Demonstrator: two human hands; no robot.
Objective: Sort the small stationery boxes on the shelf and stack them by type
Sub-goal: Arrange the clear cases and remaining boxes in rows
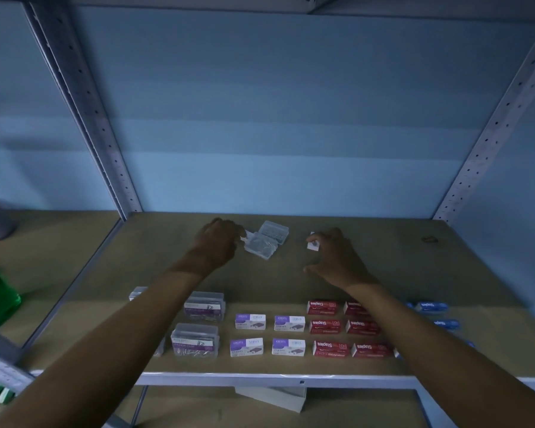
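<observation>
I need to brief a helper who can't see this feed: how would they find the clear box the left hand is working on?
Look to the back of the brown shelf board, near the blue wall. Two clear plastic boxes lie there touching; it is the nearer, left one, at the left hand. Unlike the clear boxes at the front edge, it shows no purple label.

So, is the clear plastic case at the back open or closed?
Open: the clear case lies with its lid swung back flat, beside the left hand.

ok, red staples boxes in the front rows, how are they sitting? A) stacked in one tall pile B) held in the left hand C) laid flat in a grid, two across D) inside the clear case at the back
C: the red staples boxes lie flat on the shelf in rows two across, none piled up.
</observation>
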